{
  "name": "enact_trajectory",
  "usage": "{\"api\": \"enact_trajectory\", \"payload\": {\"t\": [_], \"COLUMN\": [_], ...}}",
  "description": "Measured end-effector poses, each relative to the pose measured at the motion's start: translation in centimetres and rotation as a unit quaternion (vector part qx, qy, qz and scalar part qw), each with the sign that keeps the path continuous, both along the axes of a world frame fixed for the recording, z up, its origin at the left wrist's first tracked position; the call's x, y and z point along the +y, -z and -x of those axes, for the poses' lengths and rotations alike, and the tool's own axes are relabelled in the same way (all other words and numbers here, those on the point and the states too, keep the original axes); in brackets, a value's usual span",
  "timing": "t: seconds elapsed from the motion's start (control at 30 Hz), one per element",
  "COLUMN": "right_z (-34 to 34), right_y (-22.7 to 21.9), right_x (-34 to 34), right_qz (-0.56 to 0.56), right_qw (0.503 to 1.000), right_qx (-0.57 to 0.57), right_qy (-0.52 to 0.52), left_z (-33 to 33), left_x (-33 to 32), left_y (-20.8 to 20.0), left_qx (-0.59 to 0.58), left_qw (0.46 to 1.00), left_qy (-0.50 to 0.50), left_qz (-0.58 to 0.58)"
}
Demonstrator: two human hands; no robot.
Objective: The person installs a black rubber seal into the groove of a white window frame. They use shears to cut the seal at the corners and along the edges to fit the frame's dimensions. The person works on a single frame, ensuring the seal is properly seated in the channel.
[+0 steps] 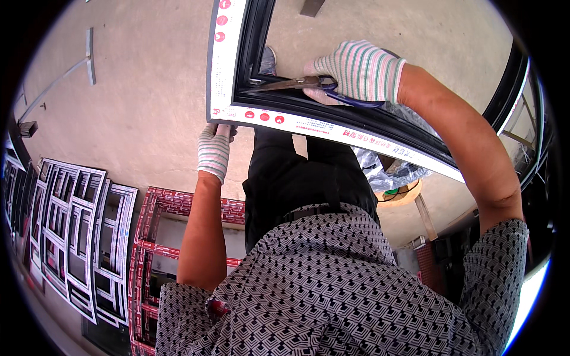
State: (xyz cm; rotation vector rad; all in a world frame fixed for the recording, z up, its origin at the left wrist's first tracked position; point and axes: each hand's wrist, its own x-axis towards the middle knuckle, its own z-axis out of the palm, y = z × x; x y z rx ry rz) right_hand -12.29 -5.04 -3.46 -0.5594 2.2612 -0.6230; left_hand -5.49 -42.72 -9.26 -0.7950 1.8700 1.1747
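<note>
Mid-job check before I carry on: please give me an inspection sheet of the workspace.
Surface: plain beige floor.
Job's things: black profile frame faced with printed white film; long metal scissors with dark blue handles, blades at the frame's inner corner.
Clutter: crumpled clear plastic and round yellow object, right of the person's legs.
Hands: right hand in striped knit glove holds the scissors; left hand, gloved alike, touches the frame's outer corner, grip partly hidden.
Cables: thin dark curve at the yellow object, possibly a cord.
Surroundings: white-and-dark lattice frames and red-patterned frame, left.
</note>
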Motion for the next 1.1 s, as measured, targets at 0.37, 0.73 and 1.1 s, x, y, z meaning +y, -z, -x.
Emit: {"api": "enact_trajectory", "payload": {"t": [0.37,0.73,1.1], "right_z": [1.1,2.8,1.5], "right_y": [-3.6,-3.9,-2.5], "right_x": [0.6,0.3,0.9], "right_qz": [-0.094,-0.072,0.004], "right_qw": [0.993,0.994,0.999], "right_qx": [-0.078,-0.080,-0.032], "right_qy": [0.006,-0.026,0.018], "left_z": [-0.4,-1.3,-1.4], "left_x": [-0.3,-0.6,-0.3], "left_y": [0.2,0.6,0.6], "left_qx": [-0.009,-0.007,-0.013], "left_qw": [1.000,1.000,0.999], "left_qy": [-0.001,-0.025,-0.032], "left_qz": [-0.014,0.001,-0.005]}}
